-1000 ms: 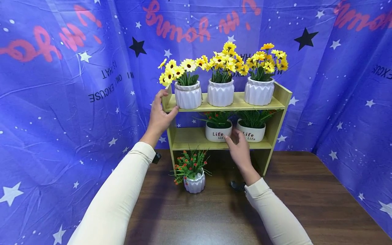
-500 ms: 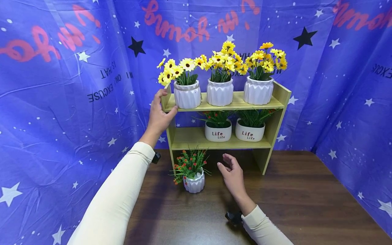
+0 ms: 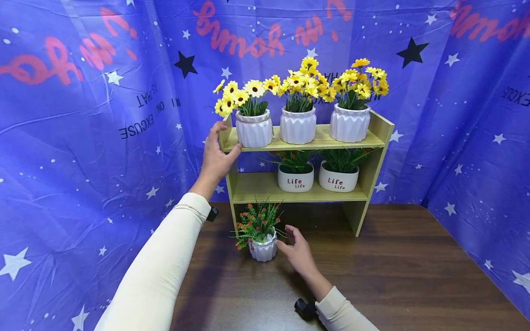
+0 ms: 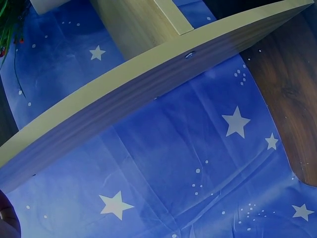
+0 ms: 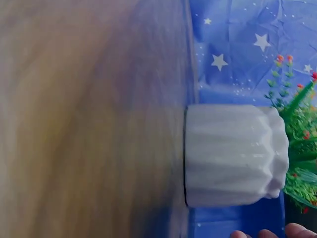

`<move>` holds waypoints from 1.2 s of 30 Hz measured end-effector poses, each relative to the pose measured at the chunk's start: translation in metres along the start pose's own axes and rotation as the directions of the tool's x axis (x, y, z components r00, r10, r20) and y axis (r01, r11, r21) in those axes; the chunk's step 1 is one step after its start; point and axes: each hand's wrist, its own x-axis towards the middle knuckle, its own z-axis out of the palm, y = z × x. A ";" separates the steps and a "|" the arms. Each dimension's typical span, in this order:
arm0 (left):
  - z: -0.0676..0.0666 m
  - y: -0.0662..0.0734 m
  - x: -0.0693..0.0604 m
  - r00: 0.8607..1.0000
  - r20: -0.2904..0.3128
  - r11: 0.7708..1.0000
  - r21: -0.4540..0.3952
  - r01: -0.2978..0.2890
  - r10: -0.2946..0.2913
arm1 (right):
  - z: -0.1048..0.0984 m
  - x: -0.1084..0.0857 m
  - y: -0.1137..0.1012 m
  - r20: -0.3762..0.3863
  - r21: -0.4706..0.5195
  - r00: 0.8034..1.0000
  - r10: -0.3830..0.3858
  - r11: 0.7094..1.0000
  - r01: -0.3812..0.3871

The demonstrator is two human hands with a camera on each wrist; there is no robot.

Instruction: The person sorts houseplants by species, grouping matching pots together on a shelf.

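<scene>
My left hand (image 3: 216,155) grips the upper left side of the wooden shelf (image 3: 304,197), its thumb at the front edge. In the left wrist view, the shelf's side panel (image 4: 163,69) crosses the picture. A white fluted flowerpot (image 3: 263,249) with small red flowers and green leaves stands upright on the table, before the shelf's lower left. Just right of that pot is my right hand (image 3: 299,253), fingers loosely bent and thumb close to its rim; contact cannot be told. The right wrist view shows the white flowerpot (image 5: 233,156) sideways, with fingertips (image 5: 267,233) below it.
Three white pots of yellow flowers, the middle one (image 3: 298,125) among them, line the top board. Two white oval "Life" pots, one left (image 3: 296,179) and one right (image 3: 338,178), stand on the middle board. A blue star-printed curtain (image 3: 455,138) surrounds the brown table (image 3: 414,266).
My right hand has let go of the left "Life" pot on the middle board and moved down and left to the red-flowered pot. The left hand has stayed on the shelf.
</scene>
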 end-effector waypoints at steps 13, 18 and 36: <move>0.002 0.001 0.003 1.000 0.003 1.000 -0.013 -0.028 0.028 | 0.027 0.005 0.008 0.078 0.010 0.997 -0.018 1.000 0.017; 0.002 0.001 0.005 0.999 0.002 0.999 -0.013 -0.040 0.040 | 0.035 0.009 0.010 0.054 -0.044 0.998 -0.019 0.999 0.022; -0.001 0.000 0.001 1.000 0.007 1.000 0.011 0.001 -0.001 | 0.047 0.008 0.013 -0.023 0.005 1.000 0.008 1.000 -0.008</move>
